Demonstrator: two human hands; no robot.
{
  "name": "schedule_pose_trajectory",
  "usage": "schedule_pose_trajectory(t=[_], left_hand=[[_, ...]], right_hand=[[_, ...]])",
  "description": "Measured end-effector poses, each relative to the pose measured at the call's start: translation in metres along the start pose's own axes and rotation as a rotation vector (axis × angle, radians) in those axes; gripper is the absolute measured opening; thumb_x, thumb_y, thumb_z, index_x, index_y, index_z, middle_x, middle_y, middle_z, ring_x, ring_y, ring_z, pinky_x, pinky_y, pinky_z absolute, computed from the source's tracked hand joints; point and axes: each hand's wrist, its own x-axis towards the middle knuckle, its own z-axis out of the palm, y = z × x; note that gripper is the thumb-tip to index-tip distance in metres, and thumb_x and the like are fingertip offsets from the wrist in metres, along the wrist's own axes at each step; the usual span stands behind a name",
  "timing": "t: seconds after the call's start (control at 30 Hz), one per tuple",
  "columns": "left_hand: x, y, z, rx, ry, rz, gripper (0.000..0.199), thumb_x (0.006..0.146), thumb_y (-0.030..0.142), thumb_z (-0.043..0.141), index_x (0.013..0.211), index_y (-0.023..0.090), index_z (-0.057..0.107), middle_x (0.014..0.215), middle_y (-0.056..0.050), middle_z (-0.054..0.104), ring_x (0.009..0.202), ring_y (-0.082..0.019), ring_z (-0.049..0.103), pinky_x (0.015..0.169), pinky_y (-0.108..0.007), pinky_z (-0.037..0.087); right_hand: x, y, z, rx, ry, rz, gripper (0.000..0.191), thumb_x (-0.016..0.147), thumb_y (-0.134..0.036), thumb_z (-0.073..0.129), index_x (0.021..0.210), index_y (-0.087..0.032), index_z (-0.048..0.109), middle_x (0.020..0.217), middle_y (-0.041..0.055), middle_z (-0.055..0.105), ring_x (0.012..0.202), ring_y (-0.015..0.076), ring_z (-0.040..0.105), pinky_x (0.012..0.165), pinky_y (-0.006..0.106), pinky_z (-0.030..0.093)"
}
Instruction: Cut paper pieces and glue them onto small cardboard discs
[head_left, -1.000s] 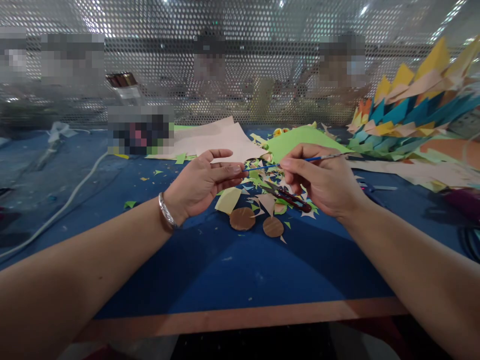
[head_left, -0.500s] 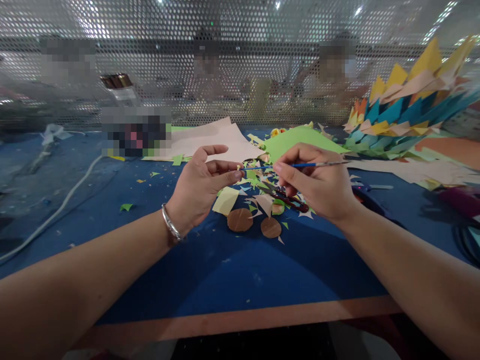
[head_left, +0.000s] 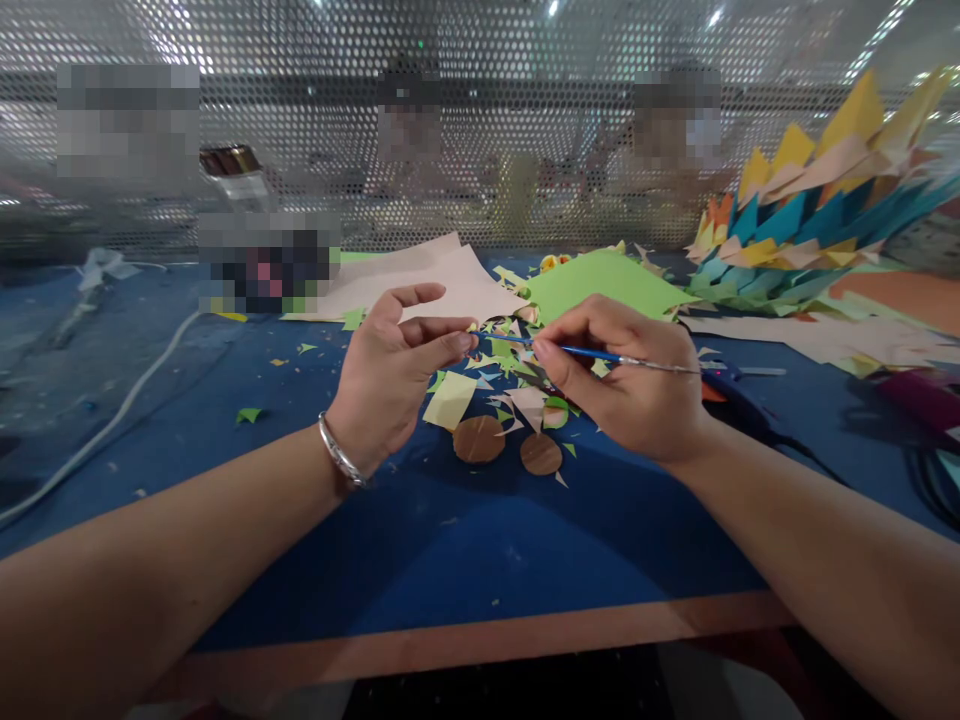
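My left hand pinches a small yellow paper piece between thumb and fingertips; its index finger is raised. A thin blue stick with a silvery rear section, perhaps a slim paintbrush, is gripped in my right hand. The stick's front end reaches the left fingertips and touches the paper piece or lies right beside it; I cannot tell which. Below the hands lie two brown cardboard discs, a pale yellow paper square and many paper scraps. Scissors among the scraps are mostly hidden by my right hand.
Pink paper sheets and a green sheet lie behind the hands. At right stand a layered folded-paper form and a dark blue glue gun. A white cable crosses the left side. Perforated metal screen closes the back.
My right hand has shifted slightly left and down, and the stick's rear end now tilts lower. The left hand has moved slightly left, still pinching the yellow piece.
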Motion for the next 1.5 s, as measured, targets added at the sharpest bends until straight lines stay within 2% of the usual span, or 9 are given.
schedule_pose_trajectory(t=[0.13,0.33,0.63,0.8,0.93,1.13,1.3,1.5], left_hand=[[0.000,0.002,0.000,0.006,0.025,-0.037,0.044,0.070,0.007,0.076,0.109,0.017,0.057,0.088,-0.006,0.073,0.089,-0.021,0.072,0.077,-0.029,0.053],[0.001,0.001,0.000,-0.018,0.034,-0.070,0.039,0.074,0.009,0.074,0.106,0.019,0.055,0.088,-0.005,0.074,0.086,-0.020,0.072,0.075,-0.028,0.053],[0.003,-0.003,-0.002,0.012,0.041,0.037,0.040,0.073,0.008,0.076,0.104,0.020,0.054,0.087,-0.004,0.071,0.091,-0.020,0.070,0.077,-0.029,0.051],[0.003,-0.002,-0.001,-0.017,0.036,-0.024,0.041,0.073,0.008,0.077,0.105,0.019,0.054,0.083,-0.003,0.072,0.084,-0.016,0.068,0.077,-0.028,0.051],[0.002,-0.001,0.000,-0.022,0.030,-0.092,0.039,0.074,0.009,0.077,0.105,0.019,0.055,0.080,-0.002,0.072,0.079,-0.017,0.069,0.075,-0.029,0.051],[0.003,-0.002,-0.002,0.008,-0.058,-0.087,0.044,0.074,0.006,0.077,0.110,0.017,0.054,0.076,-0.002,0.072,0.074,-0.015,0.069,0.079,-0.029,0.053],[-0.002,-0.003,-0.001,0.147,-0.233,-0.073,0.063,0.069,0.003,0.080,0.123,0.019,0.052,0.072,0.001,0.070,0.075,-0.016,0.070,0.077,-0.029,0.054],[0.002,-0.018,-0.003,0.326,-0.412,-0.082,0.039,0.068,0.009,0.080,0.101,0.019,0.062,0.079,-0.003,0.073,0.076,-0.019,0.071,0.069,-0.029,0.056]], right_hand=[[0.000,-0.001,0.001,-0.037,-0.008,-0.047,0.011,0.090,-0.015,0.061,0.080,-0.020,0.063,0.071,-0.0008,0.067,0.058,0.0098,0.057,0.055,0.025,0.044],[-0.001,-0.005,-0.001,-0.073,-0.062,0.007,0.010,0.091,-0.019,0.060,0.081,-0.023,0.061,0.074,0.0010,0.070,0.061,0.0126,0.059,0.058,0.029,0.046],[0.000,-0.008,-0.001,-0.055,-0.073,0.035,0.014,0.087,-0.016,0.060,0.076,-0.022,0.057,0.066,-0.0008,0.064,0.055,0.0109,0.054,0.055,0.028,0.044],[0.001,-0.007,-0.002,0.012,-0.059,0.062,0.015,0.088,-0.015,0.060,0.075,-0.023,0.056,0.066,-0.0014,0.064,0.056,0.0110,0.054,0.055,0.027,0.043],[0.002,-0.007,-0.003,0.020,-0.079,0.058,0.015,0.087,-0.014,0.060,0.075,-0.022,0.056,0.067,-0.0014,0.063,0.057,0.0112,0.055,0.056,0.028,0.044],[0.004,-0.007,-0.006,-0.009,-0.095,0.095,0.017,0.086,-0.015,0.060,0.072,-0.023,0.055,0.066,-0.0008,0.061,0.057,0.0122,0.053,0.056,0.029,0.044],[0.005,0.000,-0.008,-0.013,-0.125,0.141,0.015,0.085,-0.017,0.060,0.072,-0.023,0.056,0.068,0.0000,0.063,0.062,0.0137,0.053,0.058,0.030,0.044],[0.007,0.009,-0.009,0.015,-0.092,0.178,0.013,0.082,-0.016,0.063,0.072,-0.021,0.057,0.062,-0.0034,0.056,0.052,0.0087,0.042,0.049,0.026,0.034]])
